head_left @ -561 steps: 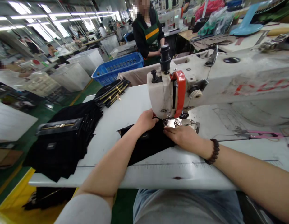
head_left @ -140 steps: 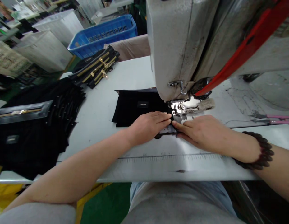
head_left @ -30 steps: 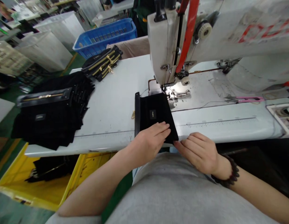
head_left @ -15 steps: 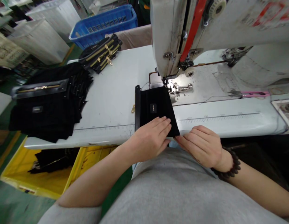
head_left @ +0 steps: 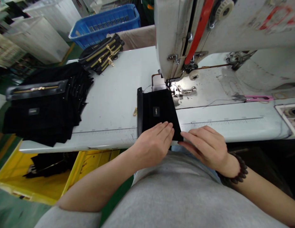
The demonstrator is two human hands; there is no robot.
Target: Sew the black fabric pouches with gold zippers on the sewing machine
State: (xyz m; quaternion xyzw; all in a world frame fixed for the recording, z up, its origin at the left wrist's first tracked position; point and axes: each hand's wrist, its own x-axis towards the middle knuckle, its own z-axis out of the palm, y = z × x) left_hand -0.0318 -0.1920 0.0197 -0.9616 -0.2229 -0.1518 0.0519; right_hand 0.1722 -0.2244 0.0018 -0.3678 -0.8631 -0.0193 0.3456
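Observation:
A small black fabric pouch with a label patch and a dark strip along its left edge lies on the sewing machine table, its far edge close under the needle area. My left hand rests flat on the pouch's near part, fingers stretched out together. At the near right corner, my right hand has its forefinger and thumb on either side of the pouch's edge, in a loose pinch. A gold zipper pull sticks out beyond the strip. The pouch's underside is hidden.
The sewing machine stands over the table's right half. Pink-handled thread snips lie at right. On the left are a stack of black pouches and zippered pieces. A blue basket stands behind, a yellow bin below.
My right forefinger has shifted slightly up along the pouch's edge, and the finger and thumb are a little farther apart. The left hand and pouch are almost unmoved; the view has shifted slightly.

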